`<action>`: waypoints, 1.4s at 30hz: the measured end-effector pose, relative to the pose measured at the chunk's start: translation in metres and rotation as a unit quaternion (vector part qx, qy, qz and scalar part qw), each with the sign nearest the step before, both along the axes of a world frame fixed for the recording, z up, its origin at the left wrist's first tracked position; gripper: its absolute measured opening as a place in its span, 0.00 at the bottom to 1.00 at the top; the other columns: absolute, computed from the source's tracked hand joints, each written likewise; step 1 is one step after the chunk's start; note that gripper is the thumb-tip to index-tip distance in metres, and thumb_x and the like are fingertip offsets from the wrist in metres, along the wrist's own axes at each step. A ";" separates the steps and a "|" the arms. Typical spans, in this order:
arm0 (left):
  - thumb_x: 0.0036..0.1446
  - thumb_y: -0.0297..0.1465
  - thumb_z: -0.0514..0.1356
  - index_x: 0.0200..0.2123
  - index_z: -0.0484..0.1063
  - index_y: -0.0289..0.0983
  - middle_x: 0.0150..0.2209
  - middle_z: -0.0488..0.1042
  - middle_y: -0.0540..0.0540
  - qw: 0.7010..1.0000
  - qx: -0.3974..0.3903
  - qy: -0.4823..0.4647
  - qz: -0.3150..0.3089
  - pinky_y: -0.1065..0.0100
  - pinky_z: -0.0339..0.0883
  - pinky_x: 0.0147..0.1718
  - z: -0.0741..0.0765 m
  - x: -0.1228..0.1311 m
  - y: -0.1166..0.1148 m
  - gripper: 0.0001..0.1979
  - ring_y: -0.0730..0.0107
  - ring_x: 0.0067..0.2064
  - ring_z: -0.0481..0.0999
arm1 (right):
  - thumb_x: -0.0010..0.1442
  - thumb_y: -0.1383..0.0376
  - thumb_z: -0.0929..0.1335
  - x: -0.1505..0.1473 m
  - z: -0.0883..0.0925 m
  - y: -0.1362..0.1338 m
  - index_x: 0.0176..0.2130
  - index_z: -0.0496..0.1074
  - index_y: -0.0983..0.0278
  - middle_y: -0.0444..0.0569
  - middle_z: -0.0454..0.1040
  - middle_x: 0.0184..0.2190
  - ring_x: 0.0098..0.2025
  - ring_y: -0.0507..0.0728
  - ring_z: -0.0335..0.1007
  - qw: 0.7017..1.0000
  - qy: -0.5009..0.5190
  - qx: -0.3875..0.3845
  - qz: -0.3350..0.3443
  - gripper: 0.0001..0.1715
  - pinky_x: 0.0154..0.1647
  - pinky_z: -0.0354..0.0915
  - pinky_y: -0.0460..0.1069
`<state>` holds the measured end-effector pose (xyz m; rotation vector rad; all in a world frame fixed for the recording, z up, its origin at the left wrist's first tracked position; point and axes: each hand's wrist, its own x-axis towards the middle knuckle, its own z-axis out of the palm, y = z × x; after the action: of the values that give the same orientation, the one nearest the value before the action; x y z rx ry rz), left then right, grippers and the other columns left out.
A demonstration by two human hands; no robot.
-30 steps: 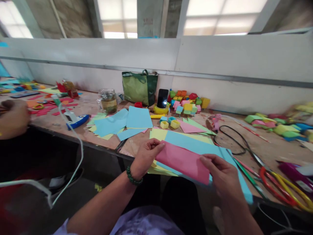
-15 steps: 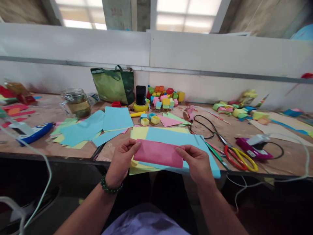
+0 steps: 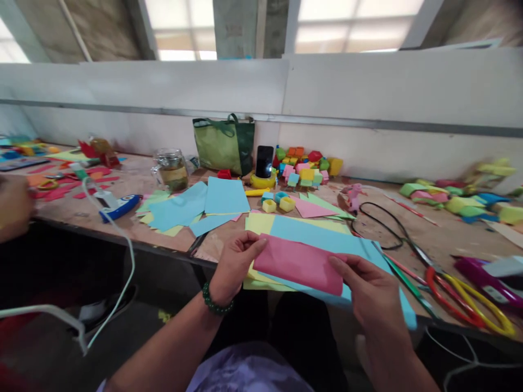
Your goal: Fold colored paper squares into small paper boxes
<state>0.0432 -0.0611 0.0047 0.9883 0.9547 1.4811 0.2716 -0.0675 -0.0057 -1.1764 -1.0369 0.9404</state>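
A pink sheet of paper (image 3: pixel 300 264), a long rectangle, is stretched between my two hands above the table's front edge. My left hand (image 3: pixel 239 261), with a green bead bracelet (image 3: pixel 216 299) at the wrist, pinches its left end between thumb and fingers. At the right end, my right hand (image 3: pixel 370 286) pinches the paper's upper corner. Under it lie a large light blue sheet (image 3: pixel 327 237) and yellow sheets (image 3: pixel 258 224). Red-and-yellow-handled scissors (image 3: pixel 453 294) and a green pen-like tool (image 3: pixel 411 286) rest to the right of my right hand.
Blue and yellow paper sheets (image 3: pixel 180 207) lie left. Behind stand a glass jar (image 3: pixel 171 171), green bag (image 3: pixel 224 144), phone (image 3: pixel 265 160) and folded paper blocks (image 3: pixel 306 171). A blue glue gun (image 3: pixel 122 207) and white cable (image 3: pixel 128 261) are left; another person's blurred hand (image 3: pixel 14 204) is far left.
My view has turned left, so the table's things appear further right and another person's hand shows at left. Both hands keep hold of the pink paper.
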 end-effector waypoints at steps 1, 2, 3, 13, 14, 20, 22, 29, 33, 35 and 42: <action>0.44 0.39 0.70 0.25 0.70 0.34 0.22 0.66 0.54 1.000 0.006 0.003 0.001 0.75 0.53 0.25 0.001 0.000 0.000 0.16 0.79 0.26 0.60 | 0.42 0.60 0.78 0.000 0.000 0.000 0.30 0.80 0.62 0.45 0.79 0.27 0.29 0.52 0.72 1.000 0.003 -0.003 -0.003 0.13 0.31 0.70 0.45; 0.45 0.38 0.69 0.25 0.70 0.34 0.22 0.65 0.54 1.000 0.010 0.005 0.000 0.75 0.52 0.26 0.001 0.000 0.000 0.15 0.79 0.26 0.60 | 0.41 0.60 0.78 0.000 0.000 0.001 0.30 0.80 0.62 0.45 0.79 0.27 0.28 0.52 0.72 1.000 0.006 -0.006 -0.007 0.14 0.31 0.70 0.45; 0.45 0.38 0.69 0.25 0.70 0.34 0.22 0.65 0.54 1.000 0.013 0.008 -0.001 0.75 0.52 0.26 0.001 -0.001 -0.001 0.15 0.79 0.26 0.60 | 0.40 0.59 0.79 0.000 0.000 0.001 0.29 0.80 0.62 0.45 0.79 0.27 0.28 0.52 0.72 1.000 0.010 -0.010 -0.010 0.14 0.30 0.70 0.45; 0.47 0.38 0.68 0.24 0.69 0.34 0.23 0.64 0.53 1.000 0.025 0.013 0.000 0.74 0.52 0.26 0.002 -0.002 -0.002 0.15 0.78 0.26 0.59 | 0.39 0.60 0.79 0.000 0.001 0.001 0.29 0.79 0.61 0.44 0.79 0.26 0.27 0.51 0.73 0.999 0.033 -0.015 -0.006 0.14 0.29 0.71 0.42; 0.47 0.38 0.68 0.24 0.68 0.34 0.23 0.64 0.53 1.000 0.026 0.012 0.000 0.74 0.52 0.26 0.002 -0.002 -0.002 0.15 0.78 0.26 0.58 | 0.40 0.60 0.79 0.001 0.001 0.000 0.30 0.79 0.61 0.44 0.79 0.26 0.27 0.51 0.73 0.999 0.031 -0.012 -0.004 0.14 0.29 0.71 0.42; 0.48 0.39 0.67 0.23 0.68 0.34 0.22 0.62 0.54 0.999 0.031 0.036 0.003 0.73 0.51 0.26 0.004 -0.002 -0.003 0.16 0.78 0.26 0.57 | 0.42 0.58 0.78 0.003 -0.002 0.001 0.31 0.80 0.61 0.45 0.79 0.27 0.28 0.52 0.73 1.000 0.002 0.000 -0.005 0.14 0.30 0.71 0.44; 0.48 0.40 0.67 0.23 0.67 0.34 0.22 0.62 0.54 0.999 0.034 0.040 0.005 0.73 0.51 0.26 0.004 -0.002 -0.004 0.16 0.78 0.26 0.57 | 0.43 0.58 0.78 0.003 -0.003 0.001 0.31 0.79 0.61 0.46 0.79 0.27 0.29 0.53 0.73 1.000 -0.010 0.003 -0.007 0.14 0.30 0.71 0.45; 0.49 0.39 0.67 0.24 0.67 0.34 0.22 0.62 0.54 0.999 0.041 0.033 -0.006 0.74 0.51 0.26 0.001 -0.003 -0.004 0.15 0.78 0.26 0.57 | 0.45 0.58 0.77 0.002 -0.002 0.001 0.31 0.79 0.61 0.46 0.78 0.27 0.29 0.53 0.71 1.000 -0.023 0.018 -0.006 0.13 0.31 0.70 0.45; 0.50 0.38 0.66 0.25 0.67 0.34 0.22 0.62 0.54 0.998 0.043 0.044 -0.006 0.74 0.51 0.26 0.000 -0.003 -0.003 0.15 0.78 0.26 0.57 | 0.45 0.58 0.77 0.000 0.001 0.000 0.30 0.79 0.62 0.46 0.78 0.27 0.29 0.53 0.71 0.999 -0.033 0.023 -0.012 0.12 0.30 0.69 0.45; 0.52 0.38 0.65 0.25 0.67 0.34 0.23 0.62 0.54 0.997 0.046 0.063 -0.004 0.74 0.52 0.26 -0.001 -0.004 -0.003 0.14 0.78 0.26 0.58 | 0.45 0.58 0.77 -0.002 0.003 0.000 0.30 0.79 0.62 0.46 0.78 0.27 0.29 0.53 0.70 0.999 -0.036 0.028 -0.010 0.12 0.30 0.68 0.46; 0.56 0.38 0.62 0.27 0.68 0.35 0.26 0.66 0.51 0.987 0.075 0.145 0.007 0.73 0.56 0.30 0.001 -0.009 -0.001 0.12 0.75 0.30 0.62 | 0.46 0.59 0.77 -0.003 0.008 0.003 0.29 0.78 0.62 0.43 0.76 0.24 0.26 0.50 0.68 0.999 -0.035 0.031 0.015 0.11 0.28 0.65 0.44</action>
<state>0.0345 -0.0616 0.0052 1.3364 1.0665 1.4619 0.2682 -0.0645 0.0027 -1.1518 -1.1343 0.8894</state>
